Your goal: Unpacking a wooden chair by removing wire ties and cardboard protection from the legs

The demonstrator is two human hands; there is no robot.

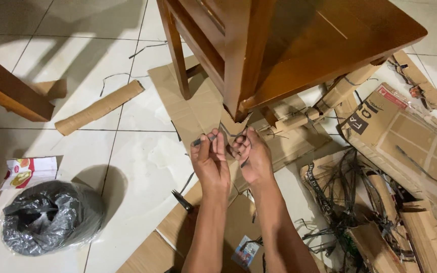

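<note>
Both hands pinching 1 dark strip (228,135) at the cardboard sheet (188,108) edge by the chair leg (238,76): left hand (211,159) and right hand (251,156) gripping it, axis running left-right between them.

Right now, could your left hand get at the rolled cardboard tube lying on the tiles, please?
Probably yes: the left hand pinches a thin dark strip, but only bare tile lies between it and the cardboard tube.

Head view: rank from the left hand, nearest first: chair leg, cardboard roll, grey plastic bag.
From the left hand:
1. Chair leg, just above the hand, at the cardboard's edge.
2. Cardboard roll, up and to the left on the floor tiles.
3. Grey plastic bag, far lower left.
</note>
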